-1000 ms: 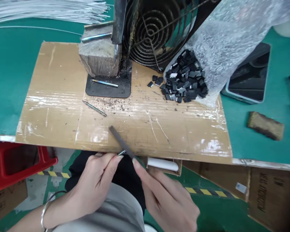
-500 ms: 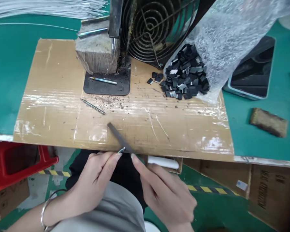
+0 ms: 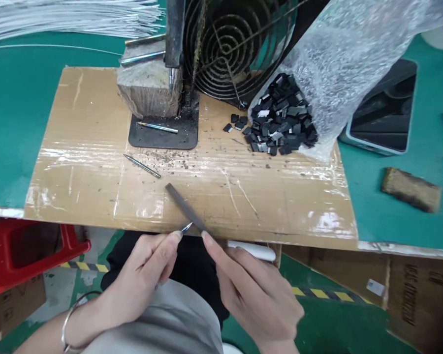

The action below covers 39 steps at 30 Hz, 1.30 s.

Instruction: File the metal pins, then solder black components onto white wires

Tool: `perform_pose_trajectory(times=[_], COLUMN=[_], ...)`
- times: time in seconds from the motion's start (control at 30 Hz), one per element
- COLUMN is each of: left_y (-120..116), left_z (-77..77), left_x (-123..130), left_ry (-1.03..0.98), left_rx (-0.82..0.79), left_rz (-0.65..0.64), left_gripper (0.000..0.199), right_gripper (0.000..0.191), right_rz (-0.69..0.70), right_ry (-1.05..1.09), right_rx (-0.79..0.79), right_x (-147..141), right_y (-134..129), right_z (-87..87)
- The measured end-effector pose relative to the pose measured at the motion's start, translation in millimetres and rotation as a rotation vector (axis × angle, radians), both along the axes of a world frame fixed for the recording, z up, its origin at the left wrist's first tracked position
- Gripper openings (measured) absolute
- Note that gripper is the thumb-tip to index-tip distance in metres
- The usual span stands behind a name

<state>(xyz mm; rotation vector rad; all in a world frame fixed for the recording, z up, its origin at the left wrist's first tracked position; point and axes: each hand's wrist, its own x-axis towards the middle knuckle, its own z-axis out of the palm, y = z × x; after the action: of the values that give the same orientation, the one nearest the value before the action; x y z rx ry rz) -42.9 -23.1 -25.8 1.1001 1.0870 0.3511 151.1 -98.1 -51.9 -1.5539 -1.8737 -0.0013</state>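
My left hand (image 3: 147,270) is closed in a pinch on a small metal soldering iron tip (image 3: 186,227), whose pointed end sticks out past the thumb. In my right hand (image 3: 256,295) is a flat grey file (image 3: 183,205), gripped with the forefinger stretched along it. The file slants up and left over the cardboard's front edge, and the point of the tip meets its side; whether they touch, I cannot tell. A second pointed tip (image 3: 142,166) lies on the cardboard, and another (image 3: 158,128) rests on a black base plate (image 3: 162,141).
Cardboard (image 3: 84,182) covers part of the green table. A wooden block (image 3: 147,98) and a round fan grille (image 3: 225,49) stand behind. Small black connectors (image 3: 280,118) spill from a plastic bag (image 3: 339,64). A worn sponge (image 3: 411,189) lies at right, a red stool (image 3: 33,250) below left.
The soldering iron tip has turned or slid so its point shows more clearly beside the file. Both hands stay close together; the view has shifted slightly.
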Motion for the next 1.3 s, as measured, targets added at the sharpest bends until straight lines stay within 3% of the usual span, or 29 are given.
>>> perform_pose_trajectory(times=[0.17, 0.37, 0.57, 0.8, 0.97, 1.03, 1.2, 1.3], left_y=[2, 2, 3, 2, 1, 0, -2, -2], left_z=[-0.9, -2.6, -2.5, -0.6, -3.0, -5.7, -14.1, -16.1], left_x=[-3, -2, -2, 0, 0, -1, -3, -3], left_ry=[-0.031, -0.026, -0.023, -0.043, -0.075, -0.044, 0.105, 0.140], left_rx=[-0.032, -0.063, -0.054, -0.079, -0.058, -0.007, 0.282, 0.408], left_rz=[-0.036, -0.006, -0.031, 0.004, 0.008, -0.010, -0.057, -0.085], left_gripper=[0.069, 0.070, 0.071, 0.071, 0.068, 0.066, 0.049, 0.043], right_gripper=[0.069, 0.068, 0.068, 0.069, 0.074, 0.069, 0.049, 0.038], right_rz=[0.075, 0.027, -0.011, 0.036, -0.023, -0.064, -0.160, -0.175], right_ry=[-0.026, 0.033, 0.040, 0.025, 0.074, 0.164, 0.647, 0.776], right_rx=[-0.059, -0.010, -0.011, -0.026, 0.007, -0.020, -0.259, -0.368], right_x=[5, -6, -8, -4, -8, -8, -5, -7], right_y=[-13, 2, -3, -4, 7, 11, 4, 4], right_z=[0.7, 1.6, -0.5, 0.4, 2.8, 5.1, 17.7, 23.8])
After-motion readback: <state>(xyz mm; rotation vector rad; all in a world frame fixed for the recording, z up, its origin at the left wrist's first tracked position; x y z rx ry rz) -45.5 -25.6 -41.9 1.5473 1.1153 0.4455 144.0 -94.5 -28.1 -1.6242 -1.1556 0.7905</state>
